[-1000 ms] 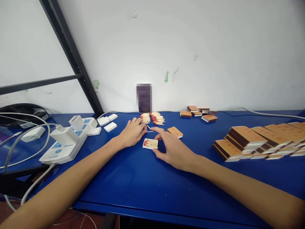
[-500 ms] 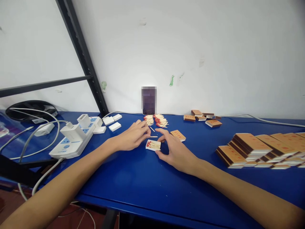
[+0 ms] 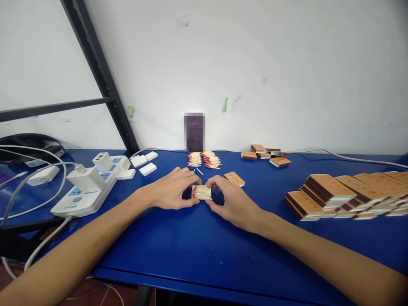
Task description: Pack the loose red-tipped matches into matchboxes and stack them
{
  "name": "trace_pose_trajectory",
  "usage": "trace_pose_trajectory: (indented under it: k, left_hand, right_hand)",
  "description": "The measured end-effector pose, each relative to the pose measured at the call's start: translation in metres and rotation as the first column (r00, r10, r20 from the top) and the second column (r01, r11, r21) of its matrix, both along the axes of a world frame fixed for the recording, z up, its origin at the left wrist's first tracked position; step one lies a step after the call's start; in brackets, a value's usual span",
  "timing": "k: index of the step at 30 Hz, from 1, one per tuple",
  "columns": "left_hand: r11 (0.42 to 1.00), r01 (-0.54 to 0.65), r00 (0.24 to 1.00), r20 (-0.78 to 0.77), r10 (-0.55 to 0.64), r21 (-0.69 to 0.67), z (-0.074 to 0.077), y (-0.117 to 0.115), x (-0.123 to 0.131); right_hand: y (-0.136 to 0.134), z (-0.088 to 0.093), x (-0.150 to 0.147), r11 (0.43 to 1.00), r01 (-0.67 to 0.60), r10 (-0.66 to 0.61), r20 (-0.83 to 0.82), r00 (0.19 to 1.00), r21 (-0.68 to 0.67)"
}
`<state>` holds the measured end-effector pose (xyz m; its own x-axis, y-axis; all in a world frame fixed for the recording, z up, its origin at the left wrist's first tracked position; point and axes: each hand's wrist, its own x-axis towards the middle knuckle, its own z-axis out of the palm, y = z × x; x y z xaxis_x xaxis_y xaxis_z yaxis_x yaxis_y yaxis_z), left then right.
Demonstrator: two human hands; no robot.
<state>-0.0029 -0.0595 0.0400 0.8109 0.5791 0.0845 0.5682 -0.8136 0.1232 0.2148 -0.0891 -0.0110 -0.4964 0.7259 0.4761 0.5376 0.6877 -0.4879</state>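
A small white matchbox tray (image 3: pixel 202 198) filled with red-tipped matches (image 3: pixel 202 192) lies on the blue table between my hands. My left hand (image 3: pixel 175 187) grips its left end between thumb and fingers. Thumb and fingers of my right hand (image 3: pixel 234 199) close around the right end. Just behind the tray are loose matches (image 3: pixel 199 171) on the table. Farther back lie two match heaps, a left heap (image 3: pixel 194 160) and a right heap (image 3: pixel 211 160). An orange matchbox cover (image 3: pixel 234 179) lies beyond my right hand; whether it holds a tray I cannot tell.
Stacked matchboxes (image 3: pixel 331 191) fill the right side. Several more boxes (image 3: pixel 258 148) lie at the back right. On the left are a power strip (image 3: pixel 92 191) with chargers and cables, plus small white blocks (image 3: pixel 148 169). A pixelated dark panel (image 3: pixel 194 131) stands against the wall.
My left hand has come from behind the tray to its left end, and my right hand has closed on the right end. The tray now sits straighter. The view has shifted slightly.
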Motion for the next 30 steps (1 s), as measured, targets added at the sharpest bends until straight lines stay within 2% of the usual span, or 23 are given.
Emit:
trace_pose_trajectory:
  k: [8,14,30]
  left_hand:
    - [0.999,0.011,1.0,-0.008,-0.01,0.042,-0.0029,0.0032,0.0014]
    - [0.998,0.047,0.998,0.027,-0.048,0.04,-0.005,0.0003,0.0036]
    - [0.991,0.097,0.995,0.028,-0.1,0.087,-0.0081,-0.0028,0.0052]
  right_hand:
    - [-0.0011,0.0084,0.0034,0.99,-0.07,0.065,-0.047,0.997,-0.12]
    - [0.0,0.0065,0.0038,0.995,-0.072,0.073,0.002,0.997,-0.075]
    - [-0.0003,0.0049,0.0018,0.994,-0.085,0.089,0.06,0.994,-0.071]
